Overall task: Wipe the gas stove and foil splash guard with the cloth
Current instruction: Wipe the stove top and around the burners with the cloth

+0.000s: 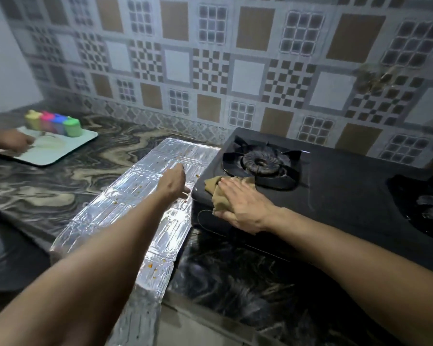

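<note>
1. Sitting far left on the marbled counter (pixel 68 176), a pale tray (pixel 60 152) carries a row of yellow, pink, blue and green sponges (pixel 54 123) along its back edge; another person's hand (pixel 9 141) rests on the tray's near left part.
2. Lying flat on the counter just left of the stove, the foil splash guard (pixel 140 196) runs its long axis from the near counter edge, where it folds downward, away toward the tiled wall (pixel 210 58). Its surface is shiny, embossed and creased, dotted with small orange-brown specks.
3. The gas stove (pixel 335 191) is black, with a burner (pixel 261 163) and pan support at its left rear and a second burner partly in view at the right edge.
4. The cloth (pixel 220 191), tan and crumpled, lies on the stove's front left corner, in front of the left burner.
5. The right hand (pixel 245 208) lies flat on the cloth, fingers straight and close together, pointing left and away.
6. The left hand (pixel 174 182) reaches over the foil with fingers loosely curled and holding nothing, its thumb side near the stove's left edge; whether it touches the foil cannot be told.
</note>
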